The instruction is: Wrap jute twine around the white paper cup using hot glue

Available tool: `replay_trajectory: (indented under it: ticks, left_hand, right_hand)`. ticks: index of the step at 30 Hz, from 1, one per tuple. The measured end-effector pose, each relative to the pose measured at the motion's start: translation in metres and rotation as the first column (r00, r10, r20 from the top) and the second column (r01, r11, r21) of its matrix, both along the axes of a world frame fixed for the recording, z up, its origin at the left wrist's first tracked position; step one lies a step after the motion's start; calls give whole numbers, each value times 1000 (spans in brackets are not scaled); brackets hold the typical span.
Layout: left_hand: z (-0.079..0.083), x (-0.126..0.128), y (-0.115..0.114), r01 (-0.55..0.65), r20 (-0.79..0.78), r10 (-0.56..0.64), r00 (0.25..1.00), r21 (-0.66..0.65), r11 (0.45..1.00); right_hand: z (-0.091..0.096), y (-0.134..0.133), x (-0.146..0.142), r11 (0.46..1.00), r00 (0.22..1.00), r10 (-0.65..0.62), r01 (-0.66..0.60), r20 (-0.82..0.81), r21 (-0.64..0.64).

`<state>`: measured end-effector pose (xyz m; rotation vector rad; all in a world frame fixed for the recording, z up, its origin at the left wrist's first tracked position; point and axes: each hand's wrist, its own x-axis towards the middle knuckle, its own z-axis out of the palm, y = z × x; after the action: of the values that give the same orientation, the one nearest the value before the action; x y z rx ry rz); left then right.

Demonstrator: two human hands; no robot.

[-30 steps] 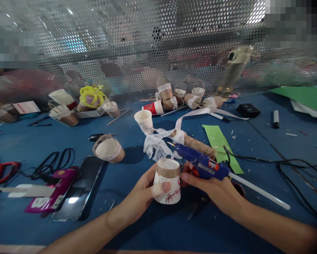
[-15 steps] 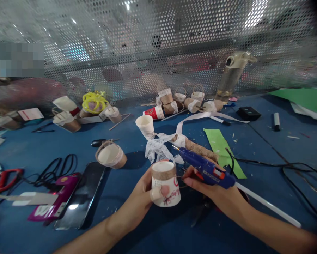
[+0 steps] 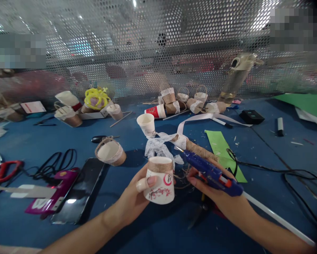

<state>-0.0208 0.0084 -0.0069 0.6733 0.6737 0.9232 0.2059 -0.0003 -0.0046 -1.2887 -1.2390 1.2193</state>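
Observation:
My left hand (image 3: pixel 137 192) is wrapped round a small white paper cup (image 3: pixel 159 181) with a band of brown twine round its rim and a red flower print. My right hand (image 3: pixel 213 187) grips a blue glue gun (image 3: pixel 211 173) whose nozzle points up and left, just right of the cup. A white glue stick (image 3: pixel 277 218) juts from the back of the gun. A thread of twine runs from the cup to a twine roll (image 3: pixel 199 150) lying behind the gun.
On the blue table lie a phone (image 3: pixel 81 190), a purple case (image 3: pixel 52 195), black cables (image 3: pixel 280 169), scissors (image 3: pixel 5 169), white lace (image 3: pixel 158 146), a green paper strip (image 3: pixel 221 146), a twine-wrapped cup (image 3: pixel 110 152) and several more cups. A perforated metal screen (image 3: pixel 147 46) stands behind, with a bottle (image 3: pixel 235 77).
My left hand has tilted and turned the cup, so its print now faces more to the right. The glue gun has shifted slightly right and down.

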Motion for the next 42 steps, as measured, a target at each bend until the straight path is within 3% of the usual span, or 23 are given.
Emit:
replay_trajectory:
  ticks: [3, 7, 8, 11, 13, 17, 19, 21, 24, 26, 29, 32, 35, 42]
  left_hand:
    - [1, 1, -2, 59, 23, -60, 998, 14, 998]
    - [6, 6, -5, 168, 35, -170, 985, 59, 984]
    - [8, 7, -6, 193, 38, -196, 980, 65, 979]
    - [10, 8, -5, 211, 29, -213, 977, 67, 975]
    - [8, 7, -4, 180, 37, -182, 982, 69, 981]
    - [3, 4, 1, 69, 63, -72, 995, 54, 996]
    - [1, 4, 1, 39, 71, -42, 997, 42, 998]
    - [0, 3, 2, 23, 69, -26, 997, 44, 999]
    - [2, 2, 3, -1, 48, -2, 999, 57, 998]
    - [2, 1, 5, -5, 34, 3, 999, 68, 998]
    - [2, 0, 6, 0, 27, -2, 1000, 77, 997]
    - [1, 0, 6, 2, 22, -3, 1000, 77, 997]
    - [1, 2, 5, 14, 10, -14, 1000, 74, 997]
    - [2, 2, 3, 13, -28, -11, 1000, 77, 997]
  right_hand:
    - [-8, 0, -4, 997, 993, -65, 70, -103, 41]
    - [-19, 3, -5, 999, 989, 51, -48, -138, 27]
    - [-19, 4, -5, 996, 989, 93, -93, -114, 13]
    - [-10, 7, -6, 1000, 1000, 24, -24, 10, -3]
    - [1, 7, -3, 997, 996, -61, 57, 66, 58]
    - [15, 0, 12, 955, 981, -119, 70, 155, 288]
    - [14, -4, 19, 963, 983, -93, 47, 161, 267]
    - [11, -8, 22, 990, 993, 58, -71, 106, 120]
    - [11, -13, 20, 975, 976, 204, -210, -77, -72]
    - [14, -15, 17, 969, 972, 212, -222, -102, -107]
    - [19, -15, 13, 984, 989, 142, -146, -47, -105]
    - [18, -13, 12, 997, 996, 81, -80, 44, -14]
    - [14, -11, 14, 980, 983, 125, -143, 132, 137]
    - [13, -14, 17, 939, 962, 162, -219, 222, 266]
